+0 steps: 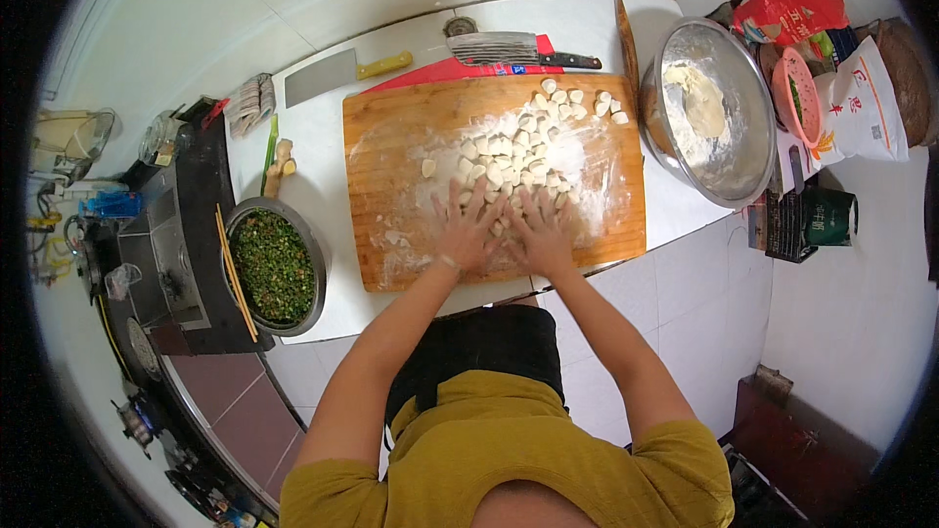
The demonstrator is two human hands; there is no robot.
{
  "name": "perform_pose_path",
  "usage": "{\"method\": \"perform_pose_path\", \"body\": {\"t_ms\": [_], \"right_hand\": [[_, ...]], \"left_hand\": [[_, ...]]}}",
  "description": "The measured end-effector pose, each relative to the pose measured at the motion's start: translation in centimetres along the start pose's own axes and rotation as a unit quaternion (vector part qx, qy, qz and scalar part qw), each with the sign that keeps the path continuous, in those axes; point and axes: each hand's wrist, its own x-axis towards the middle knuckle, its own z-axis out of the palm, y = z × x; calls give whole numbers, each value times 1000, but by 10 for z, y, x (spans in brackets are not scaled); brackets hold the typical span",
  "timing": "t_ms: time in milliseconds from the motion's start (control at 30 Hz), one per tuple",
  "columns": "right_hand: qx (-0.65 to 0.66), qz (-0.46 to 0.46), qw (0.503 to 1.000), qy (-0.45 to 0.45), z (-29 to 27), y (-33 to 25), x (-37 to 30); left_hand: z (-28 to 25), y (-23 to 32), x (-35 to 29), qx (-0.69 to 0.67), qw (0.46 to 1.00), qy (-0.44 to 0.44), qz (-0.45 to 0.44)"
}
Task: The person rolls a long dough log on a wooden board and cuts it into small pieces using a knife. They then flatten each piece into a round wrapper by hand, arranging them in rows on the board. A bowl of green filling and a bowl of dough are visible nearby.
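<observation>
Many small white dough pieces (505, 162) lie spread over a floured wooden board (391, 127). At the near edge of the pile, my left hand (468, 230) rests palm down with its fingers spread over some pieces. Beside it, my right hand (540, 233) lies the same way, its fingers stretched out across the dough pieces. The two hands almost meet at the thumbs. A few pieces show in the gap between them, and those under the palms are hidden. Loose flour whitens the board around the pile.
Left of the board stands a bowl of chopped green filling (272, 269) with chopsticks (236, 274) across its rim. Ginger (281, 164) lies behind it. A cleaver (337, 73) and a black-handled knife (523, 51) lie beyond the board. At right are a rolling pin (627, 39) and a metal bowl (748, 117) holding dough.
</observation>
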Motion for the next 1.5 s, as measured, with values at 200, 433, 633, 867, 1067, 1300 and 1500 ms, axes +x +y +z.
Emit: {"method": "perform_pose_path", "body": {"t_ms": [200, 433, 633, 867, 1067, 1300, 1500], "right_hand": [[-114, 11, 993, 26, -8, 67, 29], [-103, 132, 986, 23, -29, 108, 25], [-69, 136, 987, 57, -10, 83, 12], [-28, 33, 999, -1, -6, 13, 45], [-114, 33, 990, 79, -2, 70, 91], [-92, 91, 990, 58, -19, 73, 45], [-24, 136, 988, 70, -9, 47, 14]], "left_hand": [[5, -3, 76, 41, 998, -14, 56], [-3, -42, 80, 69, 997, -6, -18], [-11, -33, 14, 29, 999, -11, -32], [9, 4, 1, 8, 1000, -1, 18], [27, -24, 71, 79, 992, 98, 24], [7, -56, 26, 63, 995, 55, -51], [14, -28, -26, -34, 996, 30, -74]]}}
